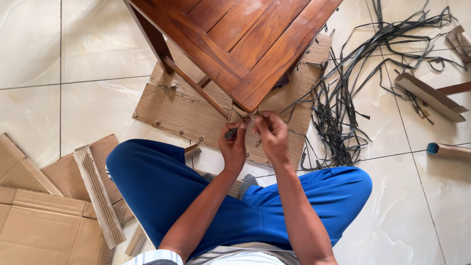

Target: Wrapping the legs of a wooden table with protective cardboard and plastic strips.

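A brown wooden table stands on flattened cardboard in front of me. Its near corner carries a small piece of cardboard wrapping. My left hand grips a small dark tool, whose tip points up at that corner. Beside it, my right hand pinches the cardboard piece at the corner between thumb and fingers. Both hands sit just below the corner, above my blue trousers.
A tangle of black plastic straps lies on the tiled floor to the right. Cardboard corner guards lie at the far right. More cardboard sheets and a corrugated strip are piled at the left.
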